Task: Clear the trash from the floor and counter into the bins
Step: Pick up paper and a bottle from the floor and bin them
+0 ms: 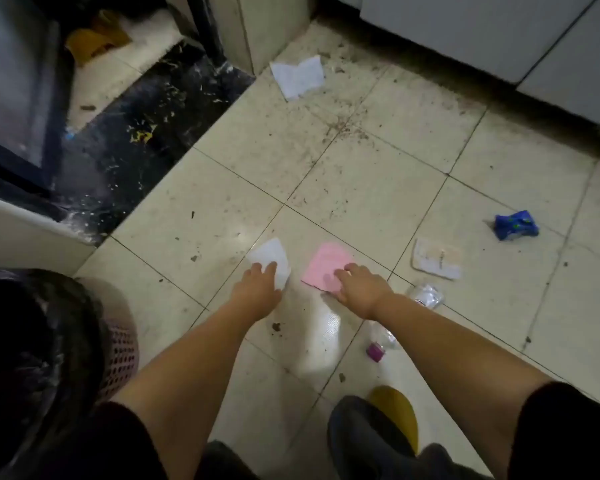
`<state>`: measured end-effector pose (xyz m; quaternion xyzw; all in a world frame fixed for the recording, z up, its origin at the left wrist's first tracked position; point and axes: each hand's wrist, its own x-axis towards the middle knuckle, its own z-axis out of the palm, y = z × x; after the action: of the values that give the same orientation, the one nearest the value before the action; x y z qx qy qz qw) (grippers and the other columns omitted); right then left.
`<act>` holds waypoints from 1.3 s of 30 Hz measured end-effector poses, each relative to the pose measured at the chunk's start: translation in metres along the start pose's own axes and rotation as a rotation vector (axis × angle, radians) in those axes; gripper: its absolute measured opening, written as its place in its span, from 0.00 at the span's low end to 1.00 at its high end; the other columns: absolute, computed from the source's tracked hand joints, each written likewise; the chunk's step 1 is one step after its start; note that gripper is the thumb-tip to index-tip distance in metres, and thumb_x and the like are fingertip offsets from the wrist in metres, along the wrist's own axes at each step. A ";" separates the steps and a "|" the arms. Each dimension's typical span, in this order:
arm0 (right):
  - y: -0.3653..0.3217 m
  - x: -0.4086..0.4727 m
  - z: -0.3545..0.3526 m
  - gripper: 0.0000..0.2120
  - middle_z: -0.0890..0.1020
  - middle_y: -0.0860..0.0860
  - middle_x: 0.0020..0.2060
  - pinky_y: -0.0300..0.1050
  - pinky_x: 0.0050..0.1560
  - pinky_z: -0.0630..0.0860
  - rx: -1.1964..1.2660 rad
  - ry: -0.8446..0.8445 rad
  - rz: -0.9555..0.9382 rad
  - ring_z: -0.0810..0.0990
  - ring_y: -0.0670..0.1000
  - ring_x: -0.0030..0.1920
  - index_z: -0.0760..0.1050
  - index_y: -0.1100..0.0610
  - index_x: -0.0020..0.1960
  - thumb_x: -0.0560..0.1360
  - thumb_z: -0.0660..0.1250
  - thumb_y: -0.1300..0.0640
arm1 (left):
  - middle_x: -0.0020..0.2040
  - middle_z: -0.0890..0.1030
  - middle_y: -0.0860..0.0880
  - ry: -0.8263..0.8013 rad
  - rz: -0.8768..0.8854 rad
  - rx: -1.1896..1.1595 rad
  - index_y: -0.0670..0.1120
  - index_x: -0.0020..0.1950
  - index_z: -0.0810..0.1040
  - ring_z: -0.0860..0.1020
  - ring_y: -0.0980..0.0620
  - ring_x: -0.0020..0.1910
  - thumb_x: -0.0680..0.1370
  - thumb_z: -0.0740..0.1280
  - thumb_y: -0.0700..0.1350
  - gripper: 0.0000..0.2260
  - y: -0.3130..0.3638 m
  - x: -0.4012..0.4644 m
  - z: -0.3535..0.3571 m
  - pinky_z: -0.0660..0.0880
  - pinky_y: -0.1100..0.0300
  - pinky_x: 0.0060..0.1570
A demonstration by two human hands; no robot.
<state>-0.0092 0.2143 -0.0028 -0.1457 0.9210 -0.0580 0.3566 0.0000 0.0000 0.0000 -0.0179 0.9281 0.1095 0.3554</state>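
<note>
Both hands reach down to papers on the floor (361, 174)

Left hand (257, 289) pinches a white paper (269, 256); right hand (355, 289), fingers spread, presses a pink paper (328, 263) whose long axis points away.

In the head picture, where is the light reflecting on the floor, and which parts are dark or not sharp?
Head view: glare on the floor tiles between the forearms, and fainter above the pink paper; the lined bin at lower left is almost black; the tile lines bend from the wide lens; the whole picture is slightly soft.
</note>
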 end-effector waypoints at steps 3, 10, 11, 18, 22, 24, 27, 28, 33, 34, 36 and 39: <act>0.001 0.038 0.023 0.25 0.63 0.58 0.72 0.56 0.63 0.70 -0.060 0.021 -0.077 0.65 0.60 0.70 0.60 0.56 0.73 0.79 0.58 0.46 | 0.74 0.60 0.41 0.020 -0.003 0.063 0.47 0.76 0.55 0.66 0.41 0.69 0.79 0.61 0.50 0.28 -0.006 0.034 0.017 0.70 0.46 0.65; 0.010 0.072 0.054 0.26 0.67 0.59 0.67 0.53 0.56 0.71 -0.152 0.086 -0.171 0.67 0.60 0.64 0.59 0.56 0.72 0.78 0.61 0.51 | 0.66 0.66 0.42 0.020 -0.059 0.092 0.48 0.74 0.55 0.69 0.41 0.62 0.77 0.63 0.46 0.28 -0.010 0.061 0.052 0.73 0.47 0.59; 0.010 0.074 0.055 0.24 0.67 0.59 0.67 0.53 0.57 0.70 -0.149 0.105 -0.169 0.67 0.60 0.64 0.60 0.57 0.71 0.78 0.61 0.52 | 0.65 0.67 0.42 0.040 -0.066 0.092 0.47 0.73 0.56 0.69 0.42 0.62 0.77 0.63 0.44 0.27 -0.010 0.063 0.054 0.73 0.47 0.59; 0.009 0.082 0.057 0.18 0.74 0.58 0.59 0.52 0.57 0.67 -0.101 0.104 -0.128 0.73 0.59 0.59 0.65 0.54 0.68 0.79 0.58 0.58 | 0.62 0.69 0.41 0.083 -0.063 0.015 0.45 0.68 0.65 0.70 0.42 0.61 0.78 0.56 0.36 0.18 -0.012 0.062 0.058 0.72 0.51 0.55; 0.010 0.072 0.037 0.12 0.75 0.57 0.55 0.50 0.53 0.70 0.044 0.092 -0.130 0.73 0.58 0.56 0.76 0.53 0.59 0.77 0.61 0.59 | 0.60 0.69 0.41 0.112 -0.050 0.013 0.41 0.61 0.74 0.71 0.43 0.57 0.80 0.57 0.40 0.12 -0.006 0.059 0.050 0.73 0.53 0.53; 0.020 0.058 0.019 0.07 0.79 0.53 0.46 0.47 0.45 0.70 0.200 0.220 -0.076 0.75 0.54 0.48 0.77 0.53 0.41 0.73 0.61 0.56 | 0.59 0.71 0.42 0.150 -0.012 0.021 0.39 0.58 0.75 0.71 0.44 0.58 0.80 0.58 0.40 0.11 0.009 0.058 0.042 0.73 0.54 0.51; 0.051 0.039 -0.004 0.07 0.80 0.53 0.48 0.48 0.46 0.72 0.249 0.390 -0.006 0.76 0.53 0.45 0.76 0.54 0.45 0.74 0.59 0.56 | 0.58 0.74 0.42 0.133 0.094 0.053 0.39 0.56 0.77 0.73 0.44 0.59 0.78 0.61 0.38 0.10 0.047 0.058 0.033 0.74 0.53 0.56; 0.065 0.032 -0.011 0.10 0.78 0.55 0.54 0.49 0.49 0.73 0.276 0.383 0.022 0.76 0.55 0.50 0.77 0.57 0.52 0.76 0.59 0.58 | 0.58 0.75 0.42 0.105 0.130 0.049 0.39 0.56 0.77 0.74 0.43 0.58 0.77 0.62 0.39 0.09 0.064 0.056 0.031 0.74 0.52 0.56; 0.139 -0.003 -0.030 0.15 0.82 0.60 0.50 0.46 0.46 0.74 0.274 0.478 0.333 0.80 0.61 0.50 0.77 0.58 0.57 0.78 0.53 0.60 | 0.53 0.79 0.40 0.029 0.267 -0.080 0.41 0.57 0.72 0.78 0.40 0.51 0.79 0.58 0.48 0.14 0.144 0.029 0.053 0.75 0.51 0.50; 0.153 -0.009 -0.027 0.16 0.83 0.60 0.49 0.46 0.44 0.73 0.273 0.470 0.389 0.80 0.61 0.49 0.76 0.58 0.58 0.78 0.53 0.60 | 0.53 0.79 0.41 -0.003 0.262 -0.079 0.41 0.59 0.72 0.78 0.42 0.48 0.78 0.58 0.53 0.17 0.155 0.023 0.063 0.75 0.52 0.49; 0.175 -0.019 -0.019 0.14 0.83 0.61 0.48 0.46 0.42 0.72 0.259 0.434 0.465 0.81 0.61 0.47 0.74 0.56 0.60 0.78 0.54 0.59 | 0.52 0.80 0.44 -0.080 0.231 -0.044 0.43 0.60 0.71 0.76 0.47 0.45 0.75 0.59 0.62 0.25 0.169 0.012 0.083 0.76 0.54 0.48; 0.196 -0.028 0.001 0.17 0.82 0.61 0.50 0.47 0.44 0.71 0.256 0.358 0.538 0.80 0.62 0.51 0.68 0.54 0.66 0.79 0.55 0.51 | 0.51 0.79 0.47 -0.174 0.134 -0.058 0.44 0.60 0.72 0.75 0.50 0.44 0.70 0.65 0.67 0.31 0.173 -0.002 0.110 0.72 0.59 0.45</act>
<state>-0.0334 0.4091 -0.0266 0.1606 0.9596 -0.1014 0.2075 0.0547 0.1928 -0.0449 0.0433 0.8892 0.1611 0.4260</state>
